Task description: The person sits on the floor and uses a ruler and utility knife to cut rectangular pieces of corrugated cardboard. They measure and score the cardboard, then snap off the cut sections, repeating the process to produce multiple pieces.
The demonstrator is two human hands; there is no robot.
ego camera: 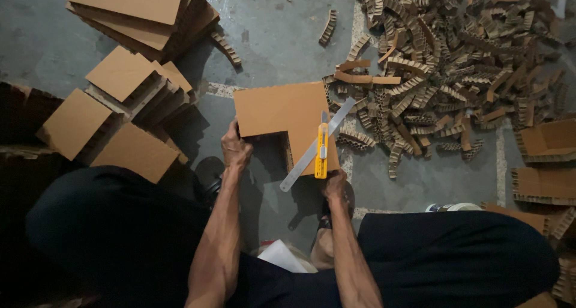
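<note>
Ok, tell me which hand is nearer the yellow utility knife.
Right. The right hand sits at the lower end of the yellow utility knife, apparently gripping it. The left hand is off to the knife's left, holding the L-shaped cardboard piece by its edge.

L-shaped cardboard piece (282,111): plain tan-brown face, honeycomb pattern seen at the cut edge.
Utility knife (321,151): yellow body, grey blade.
Ruler (316,144): pale silver-grey.
Offcut strips (456,62): brown, ribbed with a honeycomb pattern.
Stacked cardboard blocks (123,74): tan tops, darker layered sides.
Floor (276,26): dull blue-grey, marked with pale lines.
Clothing (456,254): black.
</note>
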